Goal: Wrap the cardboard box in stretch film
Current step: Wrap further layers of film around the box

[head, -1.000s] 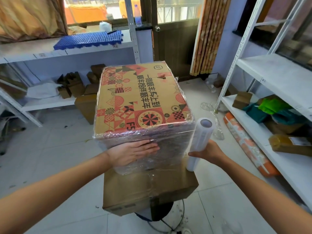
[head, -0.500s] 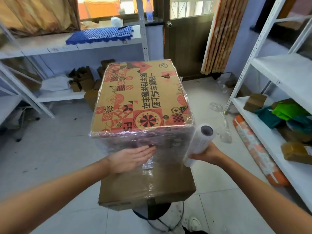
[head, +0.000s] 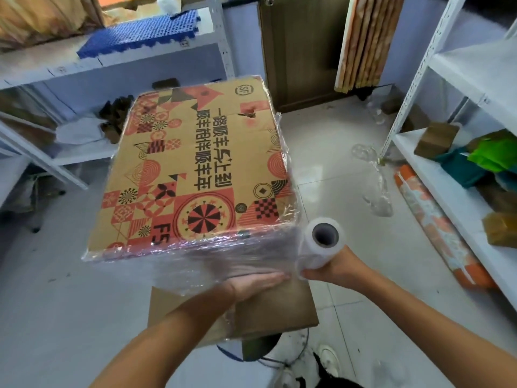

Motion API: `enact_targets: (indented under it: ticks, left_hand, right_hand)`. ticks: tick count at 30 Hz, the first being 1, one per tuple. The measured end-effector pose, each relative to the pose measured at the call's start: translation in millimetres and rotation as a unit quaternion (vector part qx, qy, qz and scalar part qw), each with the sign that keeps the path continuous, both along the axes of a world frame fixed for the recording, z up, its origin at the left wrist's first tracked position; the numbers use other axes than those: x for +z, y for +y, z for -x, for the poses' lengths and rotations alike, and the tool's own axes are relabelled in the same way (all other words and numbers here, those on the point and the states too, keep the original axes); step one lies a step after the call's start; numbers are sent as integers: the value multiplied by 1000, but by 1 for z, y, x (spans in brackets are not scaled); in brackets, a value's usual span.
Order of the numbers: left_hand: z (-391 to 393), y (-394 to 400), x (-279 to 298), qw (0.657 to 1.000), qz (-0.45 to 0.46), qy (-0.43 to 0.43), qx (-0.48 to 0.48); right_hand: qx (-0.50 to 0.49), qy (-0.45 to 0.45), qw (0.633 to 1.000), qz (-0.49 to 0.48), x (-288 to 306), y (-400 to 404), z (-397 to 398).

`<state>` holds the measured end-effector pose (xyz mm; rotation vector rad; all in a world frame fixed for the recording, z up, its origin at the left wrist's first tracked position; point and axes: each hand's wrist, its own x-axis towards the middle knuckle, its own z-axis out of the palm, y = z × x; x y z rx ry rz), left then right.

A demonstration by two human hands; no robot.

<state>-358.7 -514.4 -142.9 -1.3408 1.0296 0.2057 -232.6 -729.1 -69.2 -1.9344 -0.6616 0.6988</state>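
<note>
Cardboard box (head: 195, 175): left hand (head: 253, 285) presses film, right hand (head: 333, 268) grips roll (head: 321, 245).

I see the printed cardboard box (head: 193, 175) sitting on a plain carton (head: 268, 309) in the middle of the floor, with a door (head: 299, 51) behind it. My left hand (head: 251, 284) lies flat against the box's near side, and my right hand (head: 333, 268) holds the stretch film roll (head: 321, 247) just beside the box's near right corner. A shelving unit (head: 458, 88) stands to the right, another shelf (head: 56, 65) to the left rear carrying a plastic grid mat (head: 140, 40).

left grip (head: 253, 285) flat, right grip (head: 334, 271) seemingly curled
</note>
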Motion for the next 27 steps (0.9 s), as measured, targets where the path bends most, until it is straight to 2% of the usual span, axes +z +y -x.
enact_targets:
  ticks: [3, 5, 6, 7, 12, 15, 16, 18, 19, 22, 25, 27]
  left_hand:
    - [2, -11, 4, 998, 50, 45, 14]
    - [6, -21, 3, 996, 26, 84, -18]
    - [4, -24, 4, 995, -17, 81, -52]
    - [1, -25, 7, 996, -23, 67, -52]
    - [-9, -25, 13, 1000, -14, -10, 10]
    - [-3, -36, 13, 996, -5, 86, 38]
    - [-2, -40, 19, 994, 28, 95, 47]
    - [5, -46, 41, 986, 139, 57, 67]
    - [9, -47, 56, 984, 153, 34, 80]
    - [20, -39, 94, 991, 131, 1, 31]
    - [10, -16, 116, 988, 145, -23, 53]
    - [1, -7, 129, 994, 96, -32, 38]
  right_hand:
    - [5, -18, 1000, -24, -1, 0, -1]
    - [6, -14, 999, -42, -2, 0, 0]
    - [9, -12, 999, -48, -2, 0, 1]
    - [16, -16, 998, -55, -3, 0, 1]
    - [46, -6, 996, -72, 0, -1, -8]
    - [112, 14, 992, -56, 2, -10, -17]
    - [131, 21, 990, -48, 4, -13, -22]
    - [167, 29, 985, -26, 7, -18, -34]
    - [182, 29, 983, -16, 10, -20, -38]
    - [204, 26, 979, -8, 13, -20, -44]
    - [219, 26, 975, -9, 12, -13, -43]
    - [216, 24, 976, -11, 13, -8, -40]
